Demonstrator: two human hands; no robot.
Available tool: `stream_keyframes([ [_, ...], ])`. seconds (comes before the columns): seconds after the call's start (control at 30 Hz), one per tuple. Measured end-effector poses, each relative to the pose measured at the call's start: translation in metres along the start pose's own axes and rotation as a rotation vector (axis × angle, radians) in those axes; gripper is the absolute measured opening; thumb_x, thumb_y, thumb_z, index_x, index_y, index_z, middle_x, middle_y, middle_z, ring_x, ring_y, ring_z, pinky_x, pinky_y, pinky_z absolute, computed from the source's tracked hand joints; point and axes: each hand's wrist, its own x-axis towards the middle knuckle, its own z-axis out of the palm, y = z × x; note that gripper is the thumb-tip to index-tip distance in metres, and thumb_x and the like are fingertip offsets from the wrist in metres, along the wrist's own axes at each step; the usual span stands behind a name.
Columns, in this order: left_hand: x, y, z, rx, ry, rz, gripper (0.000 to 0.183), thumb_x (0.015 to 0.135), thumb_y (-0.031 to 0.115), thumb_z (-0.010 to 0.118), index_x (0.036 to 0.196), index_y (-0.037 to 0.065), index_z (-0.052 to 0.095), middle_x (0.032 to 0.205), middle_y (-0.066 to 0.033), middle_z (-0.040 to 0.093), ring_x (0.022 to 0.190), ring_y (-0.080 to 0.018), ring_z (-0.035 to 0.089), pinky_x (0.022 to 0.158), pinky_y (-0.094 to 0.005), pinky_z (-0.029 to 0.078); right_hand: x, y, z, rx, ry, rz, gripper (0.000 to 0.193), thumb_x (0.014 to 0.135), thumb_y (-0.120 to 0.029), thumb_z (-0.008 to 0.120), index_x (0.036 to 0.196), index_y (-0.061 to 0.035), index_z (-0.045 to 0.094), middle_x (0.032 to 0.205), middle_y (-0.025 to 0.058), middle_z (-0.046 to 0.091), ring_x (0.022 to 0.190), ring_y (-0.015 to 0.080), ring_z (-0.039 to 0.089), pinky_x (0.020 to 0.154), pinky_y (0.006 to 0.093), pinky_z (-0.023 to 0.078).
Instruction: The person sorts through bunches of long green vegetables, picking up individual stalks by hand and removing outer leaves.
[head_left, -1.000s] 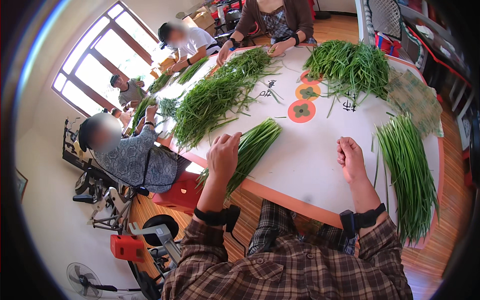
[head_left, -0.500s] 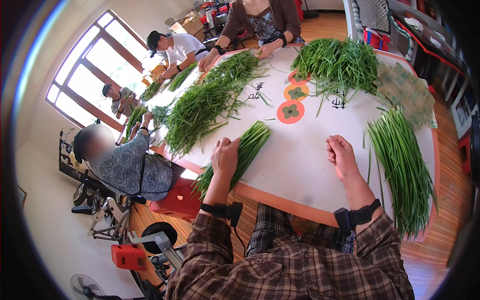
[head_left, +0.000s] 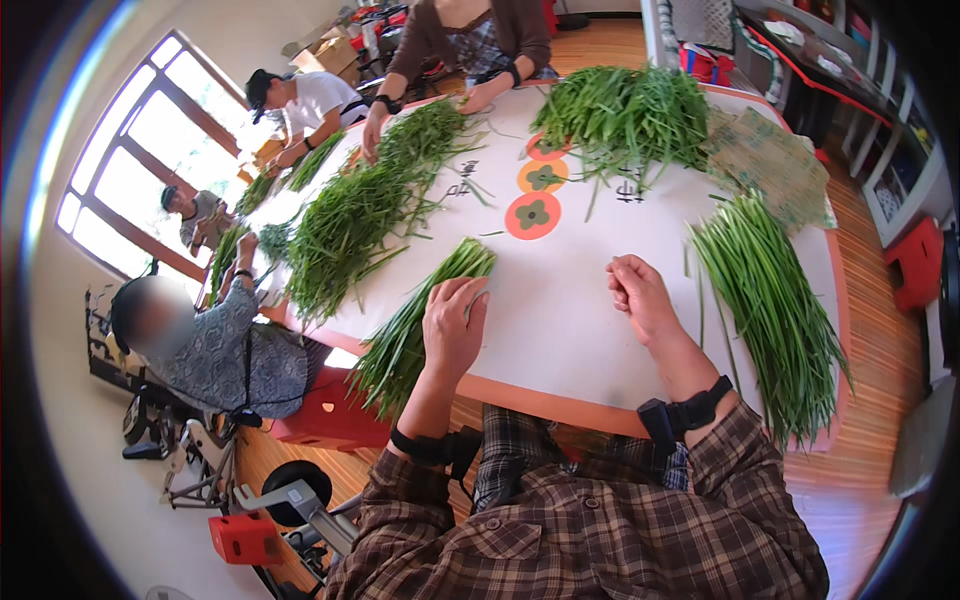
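Note:
My left hand [head_left: 455, 325] rests beside and partly over a small bundle of long green garlic chives [head_left: 400, 340] near the table's front edge. Its fingers are loosely bent, thumb apart, with no stems seen in its grasp. Above bare white tabletop [head_left: 555, 335], my right hand [head_left: 642, 298] has its fingers curled in and the thumb near the index finger. Anything between those fingertips is too small to make out. To the right of that hand lies a larger, neatly aligned chive bundle [head_left: 770, 310], pale ends pointing away from me.
Loose chives form a long heap [head_left: 350, 225] at left and another [head_left: 630, 115] at the far side. A patterned greenish sheet [head_left: 770, 165] lies at the right corner. Several people work around the table; one sits at left on a red stool [head_left: 335, 410].
My left fingers have loosened and spread from their closed hold by the chive bundle. My right hand stays curled, slightly turned. The whole view has shifted, so the table appears further left.

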Motion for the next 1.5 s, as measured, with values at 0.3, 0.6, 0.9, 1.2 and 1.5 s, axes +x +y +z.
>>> stream_keyframes([
  [0.3,0.015,0.050,0.092,-1.487,-0.206,-0.660,0.023,0.090,0.020,0.044,0.094,0.001,0.056,0.072,-0.0045,0.057,0.062,-0.0083,0.049,0.056,-0.0211,0.039,-0.001,-0.006,0.003,-0.051,-0.001,0.014,0.017,0.087,-0.024,0.049,0.080,-0.0090,0.053,0.064,-0.0041,0.047,0.051,0.0035,0.036,0.047,0.0170,0.032],
  [0.6,0.004,0.041,0.112,-1.588,-0.230,-0.557,0.021,0.090,0.019,0.043,0.092,0.001,0.055,0.068,-0.0032,0.055,0.059,-0.0080,0.046,0.056,-0.0200,0.037,-0.002,-0.001,0.001,-0.059,-0.003,-0.077,0.012,0.087,-0.018,0.049,0.086,-0.0072,0.053,0.070,-0.0028,0.050,0.054,0.0046,0.039,0.051,0.0169,0.035],
  [0.9,0.002,0.044,0.112,-1.546,-0.328,-0.560,0.020,0.090,0.018,0.043,0.088,0.004,0.057,0.063,-0.0002,0.054,0.056,-0.0053,0.046,0.054,-0.0181,0.037,-0.002,-0.042,-0.028,-0.886,0.155,-0.170,0.019,0.081,-0.015,0.052,0.097,-0.0044,0.054,0.086,0.0037,0.060,0.069,0.0105,0.053,0.061,0.0243,0.044],
  [1.2,0.004,0.045,0.116,-1.603,-0.391,-0.561,0.018,0.086,0.016,0.045,0.083,0.003,0.059,0.060,0.0001,0.052,0.055,-0.0055,0.047,0.052,-0.0189,0.039,0.015,-0.085,-0.072,-2.119,0.577,-0.166,0.025,0.072,-0.025,0.061,0.088,-0.0088,0.051,0.086,0.0116,0.059,0.081,0.0296,0.057,0.067,0.0406,0.045],
  [1.5,-0.003,0.042,0.136,-1.549,-0.314,-0.421,0.018,0.086,0.017,0.045,0.085,0.004,0.057,0.063,-0.0020,0.053,0.056,-0.0084,0.051,0.053,-0.0223,0.043,0.021,-0.093,-0.061,-2.027,0.468,-0.289,0.015,0.068,-0.018,0.058,0.076,-0.0058,0.055,0.074,0.0144,0.059,0.070,0.0326,0.057,0.060,0.0417,0.044],
])
